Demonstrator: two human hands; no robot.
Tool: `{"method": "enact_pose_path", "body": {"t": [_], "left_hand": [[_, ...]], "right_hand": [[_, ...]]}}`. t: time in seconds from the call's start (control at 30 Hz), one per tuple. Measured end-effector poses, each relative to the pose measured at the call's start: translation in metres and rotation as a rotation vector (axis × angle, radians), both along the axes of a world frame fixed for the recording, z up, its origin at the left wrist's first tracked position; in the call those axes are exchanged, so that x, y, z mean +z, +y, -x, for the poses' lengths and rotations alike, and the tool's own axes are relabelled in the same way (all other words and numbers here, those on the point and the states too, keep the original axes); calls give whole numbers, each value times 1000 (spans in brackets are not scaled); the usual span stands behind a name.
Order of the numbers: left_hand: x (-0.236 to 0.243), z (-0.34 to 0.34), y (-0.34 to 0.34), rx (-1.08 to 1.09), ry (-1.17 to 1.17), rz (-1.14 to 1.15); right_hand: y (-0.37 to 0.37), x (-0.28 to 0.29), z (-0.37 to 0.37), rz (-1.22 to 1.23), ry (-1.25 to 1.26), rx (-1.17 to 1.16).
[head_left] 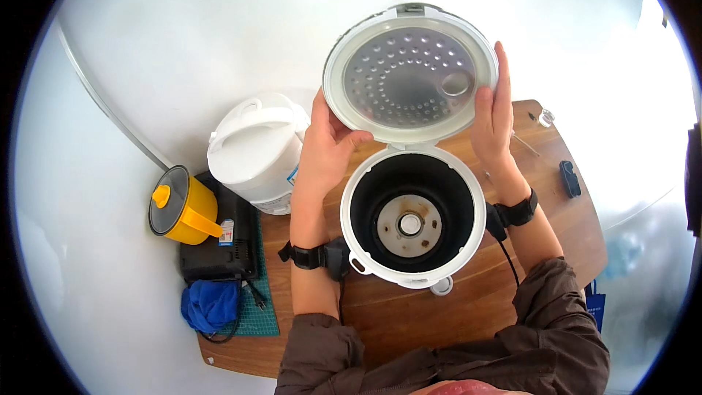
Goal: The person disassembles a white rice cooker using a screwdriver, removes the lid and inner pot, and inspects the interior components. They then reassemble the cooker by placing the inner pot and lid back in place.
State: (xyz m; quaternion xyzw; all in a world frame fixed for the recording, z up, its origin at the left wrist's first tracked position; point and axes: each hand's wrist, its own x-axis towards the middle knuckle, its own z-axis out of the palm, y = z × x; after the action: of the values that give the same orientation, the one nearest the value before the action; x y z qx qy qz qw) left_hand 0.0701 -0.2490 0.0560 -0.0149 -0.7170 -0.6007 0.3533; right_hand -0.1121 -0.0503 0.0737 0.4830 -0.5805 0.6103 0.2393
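A white rice cooker [349,224] stands open at the middle of the table, its raised lid [409,77] showing a dimpled metal inner plate. The dark inside has a stained round plate [392,243] with a central disc. My left hand [326,148] grips the lid's lower left edge, thumb across the rim. My right hand [494,124] holds the lid's right edge with fingers extended along it. Black straps circle both wrists.
A wooden table [402,322] carries a second white cooker [248,146], yellow pot [191,208], black appliance [216,252], blue cloth [208,303], green mat [263,307], small dark block [570,178] and white cap [442,287]. White walls surround it; a blue bag [595,307] is at right.
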Motion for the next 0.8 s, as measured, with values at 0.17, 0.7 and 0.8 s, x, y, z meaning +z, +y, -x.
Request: {"method": "enact_pose_path", "body": {"t": [0.17,0.7,0.8], "left_hand": [[-2,-1,1,21,32,30],[9,-9,14,171,-68,116],[11,-6,18,210,-75,138]], "right_hand": [[5,-13,11,-18,46,-46],[20,4,-1,115,-71,-194],[25,9,-1,60,-59,-234]]}}
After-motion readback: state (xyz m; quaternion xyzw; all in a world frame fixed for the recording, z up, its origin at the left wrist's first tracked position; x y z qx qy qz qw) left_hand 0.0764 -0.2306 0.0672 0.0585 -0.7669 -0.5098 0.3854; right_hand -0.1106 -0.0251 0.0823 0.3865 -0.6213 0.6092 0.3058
